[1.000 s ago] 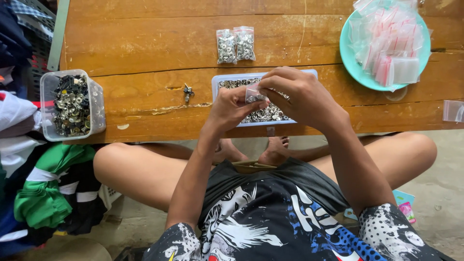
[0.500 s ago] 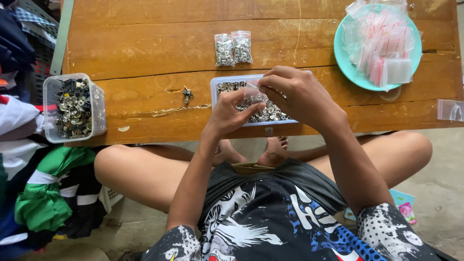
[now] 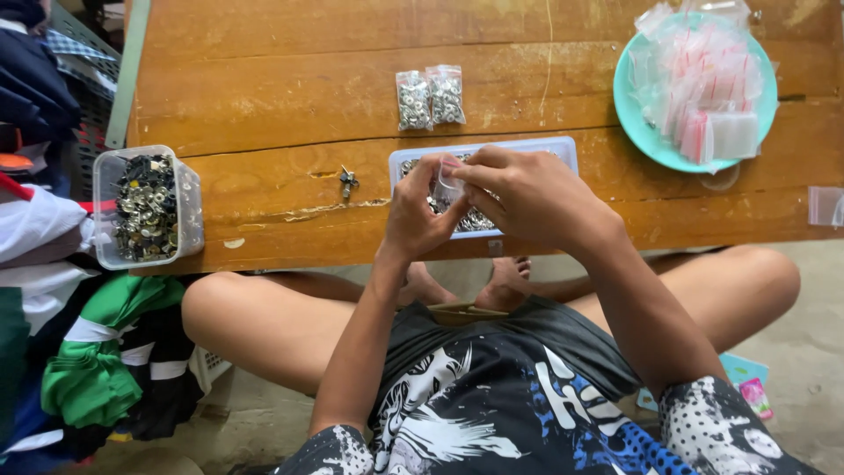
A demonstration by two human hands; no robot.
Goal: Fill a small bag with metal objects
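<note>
From the head camera, a small clear plastic bag (image 3: 450, 179) was seen pinched between both hands above a shallow tray of small metal fasteners (image 3: 563, 146), near the front edge of the wooden table (image 3: 264, 88). The left hand (image 3: 420, 215) was closed on the bag's lower left side, thumb and fingers pressed together. The right hand (image 3: 527, 193) was curled over it, fingertips pinching the top edge. The bag was judged light, limp and slippery, best gripped at its open rim. Two filled bags (image 3: 429, 97) lay farther off; a teal plate of empty bags (image 3: 646, 132) stood far right, a clear tub of dark parts (image 3: 145, 207) left.
</note>
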